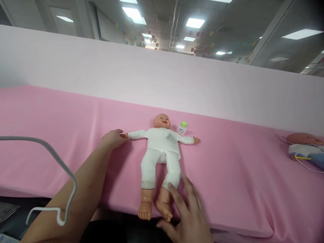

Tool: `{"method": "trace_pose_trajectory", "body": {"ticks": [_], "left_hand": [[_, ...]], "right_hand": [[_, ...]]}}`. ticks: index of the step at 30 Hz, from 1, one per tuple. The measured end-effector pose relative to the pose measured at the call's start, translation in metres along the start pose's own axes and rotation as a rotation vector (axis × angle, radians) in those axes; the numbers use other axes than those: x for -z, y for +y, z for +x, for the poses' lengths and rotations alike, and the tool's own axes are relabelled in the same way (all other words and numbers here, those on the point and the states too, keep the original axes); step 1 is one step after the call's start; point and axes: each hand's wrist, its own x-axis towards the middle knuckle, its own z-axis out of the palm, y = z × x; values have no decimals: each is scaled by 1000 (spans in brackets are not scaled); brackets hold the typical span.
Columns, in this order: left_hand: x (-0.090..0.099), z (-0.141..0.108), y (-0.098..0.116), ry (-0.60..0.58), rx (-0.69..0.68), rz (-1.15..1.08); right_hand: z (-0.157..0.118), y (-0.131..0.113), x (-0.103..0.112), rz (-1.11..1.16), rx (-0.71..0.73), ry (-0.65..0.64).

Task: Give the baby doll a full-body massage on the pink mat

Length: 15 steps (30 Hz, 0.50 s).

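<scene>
A baby doll [163, 143] in a white long-sleeved top and white trousers lies on its back on the pink sheet [225, 175], arms stretched out and feet toward me. My left hand [113, 138] is at the doll's outstretched hand on the left, its fingers closed around that small hand. Beside the doll's lower leg on the right is my right hand [191, 211], fingers spread, its fingertips close to the trouser cuff. Whether they press on the leg is hard to tell. A small bottle with a green cap [182, 128] stands beside the doll's head.
A second doll [303, 139] with blue and white cloth and a thin white tube lies at the far right. Behind the pink surface rises a white padded wall [162, 77] with glass above. A bent white metal rod [54, 155] crosses in front of my left forearm.
</scene>
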Motion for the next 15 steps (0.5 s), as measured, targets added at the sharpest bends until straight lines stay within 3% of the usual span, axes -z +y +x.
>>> {"method": "trace_pose_trajectory", "body": {"ticks": [3, 7, 11, 15], "left_hand": [[2, 1, 3, 2, 37, 105], [1, -2, 5, 62, 2, 111], [-4, -8, 6, 56, -63, -87], [-9, -11, 7, 113, -101, -401]], "right_hand": [[3, 0, 2, -1, 0, 67], [-2, 5, 8, 215, -68, 149], [-9, 6, 12, 463, -305, 159], [-8, 7, 15, 664, -416, 176]]}}
